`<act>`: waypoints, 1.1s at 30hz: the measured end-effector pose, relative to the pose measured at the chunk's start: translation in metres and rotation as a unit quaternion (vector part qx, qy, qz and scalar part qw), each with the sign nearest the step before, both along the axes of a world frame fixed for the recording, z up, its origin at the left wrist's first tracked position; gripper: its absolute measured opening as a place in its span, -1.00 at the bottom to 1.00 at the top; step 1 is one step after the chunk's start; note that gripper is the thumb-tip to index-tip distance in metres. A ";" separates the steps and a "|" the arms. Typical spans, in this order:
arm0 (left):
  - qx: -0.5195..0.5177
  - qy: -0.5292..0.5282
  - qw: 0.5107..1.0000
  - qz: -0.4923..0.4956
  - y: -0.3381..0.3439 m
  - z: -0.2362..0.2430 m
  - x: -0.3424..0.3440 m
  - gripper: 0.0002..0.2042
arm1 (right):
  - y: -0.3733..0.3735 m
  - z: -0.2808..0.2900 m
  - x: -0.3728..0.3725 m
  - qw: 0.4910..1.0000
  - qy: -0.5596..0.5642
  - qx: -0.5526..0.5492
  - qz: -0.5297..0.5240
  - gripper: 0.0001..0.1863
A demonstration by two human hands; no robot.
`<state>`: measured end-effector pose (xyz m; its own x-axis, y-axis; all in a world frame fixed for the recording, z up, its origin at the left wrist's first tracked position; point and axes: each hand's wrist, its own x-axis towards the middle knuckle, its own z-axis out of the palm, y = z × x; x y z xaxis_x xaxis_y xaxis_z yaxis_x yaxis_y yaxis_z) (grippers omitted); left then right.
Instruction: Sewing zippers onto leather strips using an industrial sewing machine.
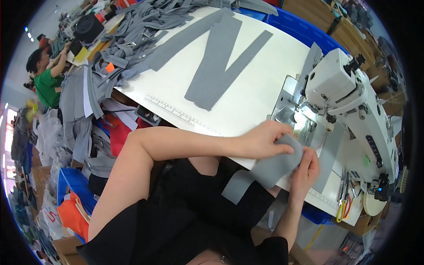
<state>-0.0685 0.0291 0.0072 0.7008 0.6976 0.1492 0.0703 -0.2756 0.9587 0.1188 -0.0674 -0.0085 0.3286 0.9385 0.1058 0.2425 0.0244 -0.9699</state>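
Note:
A grey fabric piece (273,167) with a rounded end is pinched between both my hands, just in front of the sewing machine. My left hand (264,140) grips its upper edge, thumb lying over the cloth. On the opposite edge, the fingers of my right hand (305,171) are closed. The lower part of the cloth hangs toward my lap, where a lighter grey flap (238,187) lies; whether the two are joined, I cannot tell. Close beyond my hands stands a white sewing machine (338,84), its needle area (304,115) lit.
Flat grey fabric strips (214,62) lie on the white table (265,84), with a heap of strips (141,31) at far left. Scissors (343,210) and metal tools lie right. A blue bin (304,28) is behind the table. A person in green (47,84) works at far left.

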 end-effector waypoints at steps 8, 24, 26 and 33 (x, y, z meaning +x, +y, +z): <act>-0.040 0.002 0.996 0.083 0.050 0.007 -0.030 -0.76 | -0.002 -0.005 -0.009 0.998 0.036 0.002 0.051 -0.88; 0.240 0.156 0.734 0.616 0.241 -0.018 -0.270 -0.81 | 0.000 -0.021 -0.003 0.997 -0.069 -0.015 0.032 -0.92; 0.242 0.209 0.703 0.636 0.260 -0.022 -0.293 -0.77 | 0.001 -0.019 -0.004 0.997 -0.072 -0.004 0.032 -0.92; 0.370 0.414 0.618 0.557 0.299 -0.004 -0.317 -0.65 | -0.003 -0.012 -0.006 0.998 -0.040 -0.032 0.035 -0.90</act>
